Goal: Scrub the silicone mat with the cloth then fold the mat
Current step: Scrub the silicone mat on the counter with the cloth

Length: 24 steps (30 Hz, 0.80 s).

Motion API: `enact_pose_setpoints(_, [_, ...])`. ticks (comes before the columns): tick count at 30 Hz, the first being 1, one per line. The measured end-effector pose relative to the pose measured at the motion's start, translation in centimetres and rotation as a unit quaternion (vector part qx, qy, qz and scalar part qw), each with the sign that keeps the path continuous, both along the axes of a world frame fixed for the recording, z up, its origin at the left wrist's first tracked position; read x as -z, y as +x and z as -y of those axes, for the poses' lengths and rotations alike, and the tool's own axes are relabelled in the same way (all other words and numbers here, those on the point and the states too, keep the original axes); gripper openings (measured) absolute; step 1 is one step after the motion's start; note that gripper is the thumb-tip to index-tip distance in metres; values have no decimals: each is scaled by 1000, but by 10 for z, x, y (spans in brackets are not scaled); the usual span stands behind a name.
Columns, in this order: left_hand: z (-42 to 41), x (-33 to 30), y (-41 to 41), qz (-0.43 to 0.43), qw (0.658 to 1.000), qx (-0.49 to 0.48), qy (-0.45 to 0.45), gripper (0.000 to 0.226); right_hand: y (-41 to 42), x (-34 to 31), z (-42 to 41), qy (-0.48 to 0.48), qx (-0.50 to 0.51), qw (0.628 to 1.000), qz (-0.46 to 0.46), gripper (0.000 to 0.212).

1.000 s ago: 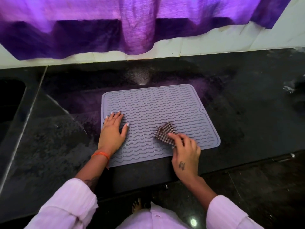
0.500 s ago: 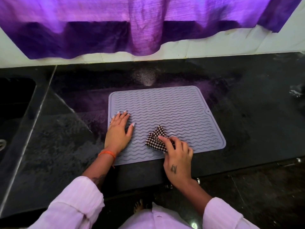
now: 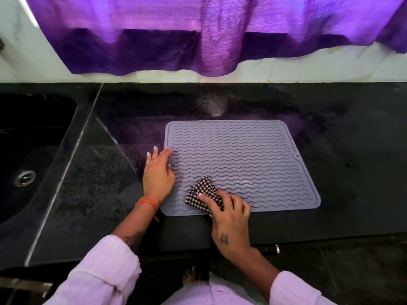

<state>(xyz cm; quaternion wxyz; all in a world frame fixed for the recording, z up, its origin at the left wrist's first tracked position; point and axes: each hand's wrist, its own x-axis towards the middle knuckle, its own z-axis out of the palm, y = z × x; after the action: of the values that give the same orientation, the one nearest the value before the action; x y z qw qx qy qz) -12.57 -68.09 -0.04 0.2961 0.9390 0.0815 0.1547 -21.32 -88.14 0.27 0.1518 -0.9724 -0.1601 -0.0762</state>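
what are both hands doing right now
Left hand: open, fingers straight, resting flat on the left edge of the silicone mat.
Right hand: pressing the checked cloth onto the mat; grip unclear.
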Motion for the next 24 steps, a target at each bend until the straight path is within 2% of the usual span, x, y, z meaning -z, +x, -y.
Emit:
enact_pose_setpoints(3, [-18,-1,-6,-14,999,-35,11,48,3,-8,-4,27,-30,999,2,58])
enact_pose_setpoints(6, [-28,-2,-10,-38,998,-51,18,51,-6,-2,-20,3,-101,995,-3,57])
enact_pose_setpoints(11, [-34,-2,-15,-66,994,-84,40,59,5,-9,-27,35,-124,992,3,60])
enact_pose_setpoints(13, [-36,-3,-16,-74,992,-91,45,60,3,-6,-35,15,-159,987,2,61])
enact_pose_setpoints(17, [-38,-4,-19,-58,991,-107,50,48,14,-4,-40,18,-195,980,31,66])
enact_pose_setpoints(19, [-41,-4,-22,-39,990,-126,41,40,27,-12,-41,24,-181,982,38,68])
enact_pose_setpoints(22, [-44,-4,-25,-31,988,-152,22,35,42,-14,-52,-26,-165,985,31,64])
enact_pose_setpoints(24, [-45,-5,-27,-30,988,-150,18,34,45,-11,-53,-52,-192,980,18,65])
